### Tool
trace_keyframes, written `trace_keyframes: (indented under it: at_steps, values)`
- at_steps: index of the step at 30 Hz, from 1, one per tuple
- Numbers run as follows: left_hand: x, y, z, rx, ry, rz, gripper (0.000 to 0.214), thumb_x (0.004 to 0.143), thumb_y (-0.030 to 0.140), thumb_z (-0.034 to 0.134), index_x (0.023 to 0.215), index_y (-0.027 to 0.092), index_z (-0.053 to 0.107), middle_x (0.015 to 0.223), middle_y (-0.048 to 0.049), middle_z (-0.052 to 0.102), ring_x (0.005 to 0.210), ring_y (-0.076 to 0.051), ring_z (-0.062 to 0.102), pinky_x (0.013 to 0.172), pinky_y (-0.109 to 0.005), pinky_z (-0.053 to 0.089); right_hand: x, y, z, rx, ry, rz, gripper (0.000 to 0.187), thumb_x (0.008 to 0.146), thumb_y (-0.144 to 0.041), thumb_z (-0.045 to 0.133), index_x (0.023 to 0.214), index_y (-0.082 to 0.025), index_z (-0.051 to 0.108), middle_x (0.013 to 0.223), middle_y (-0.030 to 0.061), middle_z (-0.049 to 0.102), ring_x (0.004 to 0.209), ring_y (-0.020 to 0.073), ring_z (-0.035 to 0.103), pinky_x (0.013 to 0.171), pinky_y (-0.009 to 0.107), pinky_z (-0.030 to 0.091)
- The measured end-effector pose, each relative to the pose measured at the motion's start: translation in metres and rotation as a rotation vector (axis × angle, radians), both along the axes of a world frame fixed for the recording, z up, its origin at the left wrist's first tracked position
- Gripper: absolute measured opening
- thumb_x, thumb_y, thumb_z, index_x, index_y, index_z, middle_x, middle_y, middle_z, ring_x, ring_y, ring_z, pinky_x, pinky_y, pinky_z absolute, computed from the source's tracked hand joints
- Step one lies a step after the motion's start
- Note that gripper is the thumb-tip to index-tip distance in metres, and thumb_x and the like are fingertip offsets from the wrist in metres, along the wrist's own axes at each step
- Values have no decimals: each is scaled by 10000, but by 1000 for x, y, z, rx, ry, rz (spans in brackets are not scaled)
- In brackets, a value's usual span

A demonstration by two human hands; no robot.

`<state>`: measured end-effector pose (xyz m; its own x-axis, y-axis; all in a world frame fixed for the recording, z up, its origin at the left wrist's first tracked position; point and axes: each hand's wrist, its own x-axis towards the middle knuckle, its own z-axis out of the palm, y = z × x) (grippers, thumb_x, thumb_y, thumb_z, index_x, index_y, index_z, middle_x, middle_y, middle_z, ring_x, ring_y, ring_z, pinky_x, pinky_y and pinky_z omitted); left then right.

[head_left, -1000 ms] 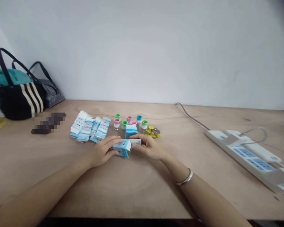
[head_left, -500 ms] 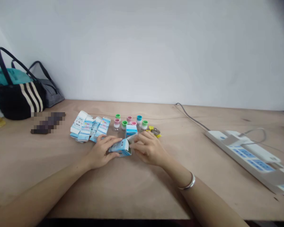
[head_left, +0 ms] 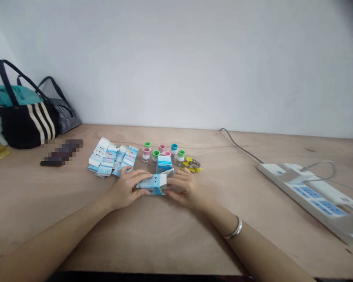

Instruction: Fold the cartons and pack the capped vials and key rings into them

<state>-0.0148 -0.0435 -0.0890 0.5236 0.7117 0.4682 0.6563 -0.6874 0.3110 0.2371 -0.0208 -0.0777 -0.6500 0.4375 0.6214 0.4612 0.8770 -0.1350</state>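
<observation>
Evidently, the step in hand is working the end flaps of a light-blue and white rectangular cardboard carton (head_left: pixel 151 184). It lies on its side between the hands, its flapped end toward the right. The left hand (head_left: pixel 130 188) is curled around its near-left part, thumb in front and fingers over the top. The right hand (head_left: pixel 186 188) has its fingers drawn in narrow at the flaps; whether they pinch one cannot be told. Just beyond the hands stands a blue and white upright cardboard box (head_left: pixel 164 162), and past it small clear bottles with coloured lids (head_left: pixel 155 156). The next move seems to call for a steady left hold and light right fingertips, lest the thin card crease.
</observation>
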Motion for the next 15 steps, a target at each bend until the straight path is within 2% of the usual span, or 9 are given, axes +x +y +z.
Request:
trace_keyframes:
  at_steps: [2, 4, 7, 11, 15]
  values:
    - [2, -3, 2, -10, 9, -4, 384, 888, 389, 516, 1250, 262, 501, 1270, -73, 590, 1164, -231, 535, 1048, -453, 196, -4, -2, 0, 56, -12, -19, 76, 798, -295, 624, 794, -222, 602, 683, 1, 626, 664, 159, 527, 636, 315, 281]
    - [3, -5, 4, -18, 7, -8, 369, 895, 388, 506, 1244, 267, 507, 1281, -66, 584, 1173, -227, 530, 1057, -455, 172, -7, -4, 0, 65, 19, -64, 132, 766, -295, 648, 728, -204, 561, 674, -5, 619, 663, 151, 527, 642, 313, 261]
    - [4, -7, 6, -24, -9, -11, 358, 898, 390, 504, 1235, 269, 515, 1282, -63, 584, 1172, -226, 533, 1062, -454, 157, -12, -9, -2, -16, 93, -108, 143, 738, -266, 659, 761, -197, 535, 703, -5, 627, 680, 149, 545, 662, 306, 270]
    - [5, -9, 8, -26, -15, -12, 361, 894, 389, 516, 1233, 263, 526, 1269, -65, 594, 1160, -223, 539, 1061, -446, 159, -17, -13, -6, -175, 174, -93, 125, 728, -162, 614, 795, -205, 518, 733, -2, 639, 685, 149, 569, 697, 307, 321]
    - [4, -8, 6, 3, 6, -17, 348, 891, 382, 523, 1218, 266, 547, 1256, -64, 602, 1122, -222, 560, 1053, -456, 160, -9, -9, 3, -324, 174, -78, 169, 697, -142, 623, 795, -210, 503, 753, -8, 633, 706, 151, 578, 715, 306, 380]
